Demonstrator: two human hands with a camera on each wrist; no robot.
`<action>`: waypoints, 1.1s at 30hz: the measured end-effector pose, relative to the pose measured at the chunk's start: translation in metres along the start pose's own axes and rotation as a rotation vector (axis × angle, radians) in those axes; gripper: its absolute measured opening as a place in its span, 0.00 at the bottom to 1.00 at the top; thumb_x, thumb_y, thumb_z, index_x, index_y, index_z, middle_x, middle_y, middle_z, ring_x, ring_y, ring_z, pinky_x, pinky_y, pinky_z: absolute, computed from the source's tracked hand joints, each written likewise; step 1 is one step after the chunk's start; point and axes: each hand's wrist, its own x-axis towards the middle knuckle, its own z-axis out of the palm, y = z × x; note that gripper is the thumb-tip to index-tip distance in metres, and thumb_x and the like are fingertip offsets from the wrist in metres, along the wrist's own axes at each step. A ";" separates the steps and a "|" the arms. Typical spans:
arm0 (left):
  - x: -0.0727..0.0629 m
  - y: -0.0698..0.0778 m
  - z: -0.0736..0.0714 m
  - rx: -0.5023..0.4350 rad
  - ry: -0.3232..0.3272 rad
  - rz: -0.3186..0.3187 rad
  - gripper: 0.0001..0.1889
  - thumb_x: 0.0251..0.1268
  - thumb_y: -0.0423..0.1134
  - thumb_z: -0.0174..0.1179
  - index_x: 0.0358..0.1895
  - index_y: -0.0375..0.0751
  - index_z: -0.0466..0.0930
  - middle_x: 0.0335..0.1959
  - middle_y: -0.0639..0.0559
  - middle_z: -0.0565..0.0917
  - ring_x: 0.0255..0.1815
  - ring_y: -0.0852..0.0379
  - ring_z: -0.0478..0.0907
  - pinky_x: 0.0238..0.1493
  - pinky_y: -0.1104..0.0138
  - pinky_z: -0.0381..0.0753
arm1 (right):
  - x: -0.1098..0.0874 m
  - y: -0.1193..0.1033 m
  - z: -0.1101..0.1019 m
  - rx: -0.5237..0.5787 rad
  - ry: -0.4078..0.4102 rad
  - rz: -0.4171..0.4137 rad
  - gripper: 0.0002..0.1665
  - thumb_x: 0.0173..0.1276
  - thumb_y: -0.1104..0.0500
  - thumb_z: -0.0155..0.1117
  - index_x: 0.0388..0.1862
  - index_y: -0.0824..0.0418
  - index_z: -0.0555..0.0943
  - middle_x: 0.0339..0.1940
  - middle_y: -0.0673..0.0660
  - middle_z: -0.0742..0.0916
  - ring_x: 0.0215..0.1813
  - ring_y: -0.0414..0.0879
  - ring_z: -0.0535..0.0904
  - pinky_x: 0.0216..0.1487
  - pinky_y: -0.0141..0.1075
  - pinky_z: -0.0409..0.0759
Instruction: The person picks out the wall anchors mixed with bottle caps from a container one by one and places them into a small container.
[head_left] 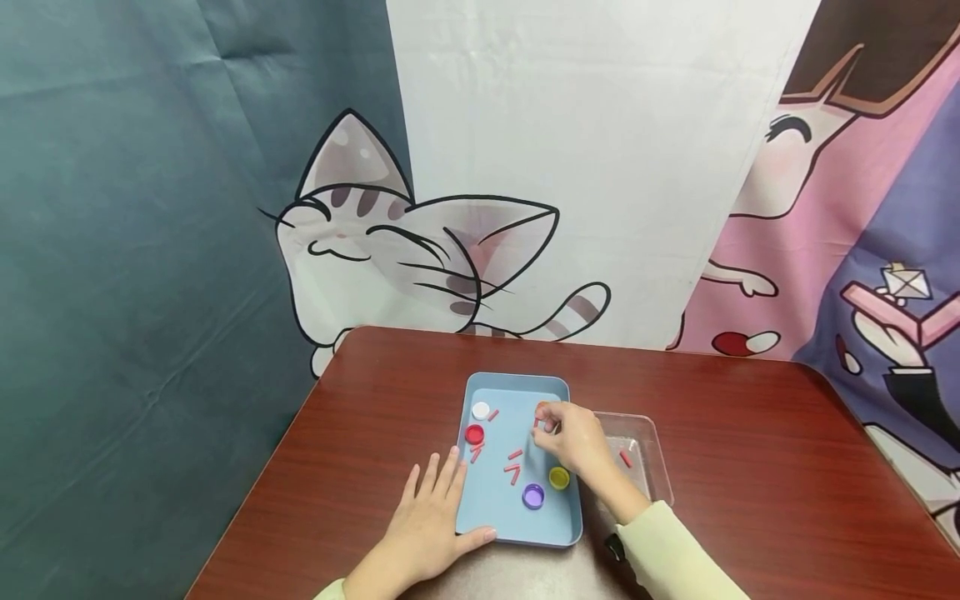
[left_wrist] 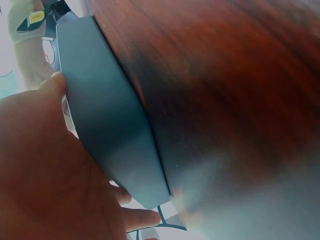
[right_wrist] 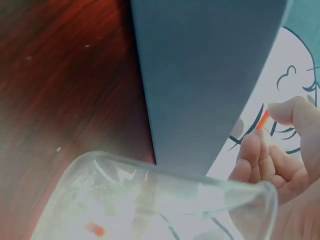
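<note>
A light blue tray (head_left: 495,508) lies on the table with several small red sticks (head_left: 515,455) scattered in it. Round caps stand inside: white (head_left: 481,411), red (head_left: 474,434), yellow (head_left: 558,477) and purple (head_left: 533,497); an orange one is partly hidden behind the right hand. My left hand (head_left: 430,523) rests at the tray's near left edge, fingers spread and straight, thumb over the rim. Above the tray's right side, my right hand (head_left: 576,437) pinches one red stick (right_wrist: 263,120) between thumb and fingertips.
A clear plastic box (head_left: 660,450) stands right beside the tray, partly under the right forearm, with a red stick (head_left: 626,459) in it. The brown table (head_left: 750,467) ends at a printed cloth backdrop (head_left: 622,167) behind.
</note>
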 end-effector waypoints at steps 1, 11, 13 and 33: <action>0.000 0.000 0.000 -0.002 0.000 0.000 0.54 0.64 0.78 0.47 0.80 0.36 0.56 0.83 0.42 0.51 0.81 0.34 0.49 0.77 0.38 0.48 | -0.002 0.001 -0.001 -0.001 0.006 0.003 0.07 0.54 0.57 0.77 0.28 0.52 0.84 0.23 0.44 0.80 0.28 0.37 0.73 0.32 0.34 0.73; 0.001 -0.001 0.003 0.000 0.011 -0.003 0.55 0.63 0.78 0.46 0.80 0.37 0.56 0.83 0.42 0.51 0.81 0.34 0.49 0.77 0.38 0.48 | -0.017 0.009 -0.011 -0.009 0.037 -0.005 0.09 0.55 0.57 0.78 0.36 0.53 0.89 0.24 0.45 0.80 0.29 0.38 0.74 0.33 0.34 0.74; 0.000 -0.001 0.004 -0.002 0.012 -0.005 0.55 0.63 0.78 0.46 0.80 0.37 0.56 0.83 0.42 0.51 0.81 0.34 0.49 0.77 0.38 0.48 | -0.021 0.011 -0.013 -0.006 0.044 -0.012 0.08 0.55 0.57 0.78 0.35 0.52 0.88 0.24 0.44 0.80 0.29 0.37 0.74 0.32 0.33 0.74; 0.002 -0.002 0.007 -0.004 0.034 0.001 0.54 0.63 0.78 0.47 0.80 0.37 0.56 0.83 0.42 0.52 0.81 0.34 0.49 0.76 0.38 0.48 | -0.043 0.033 -0.046 0.102 0.089 0.037 0.10 0.58 0.60 0.77 0.39 0.56 0.87 0.23 0.42 0.81 0.27 0.35 0.75 0.31 0.28 0.75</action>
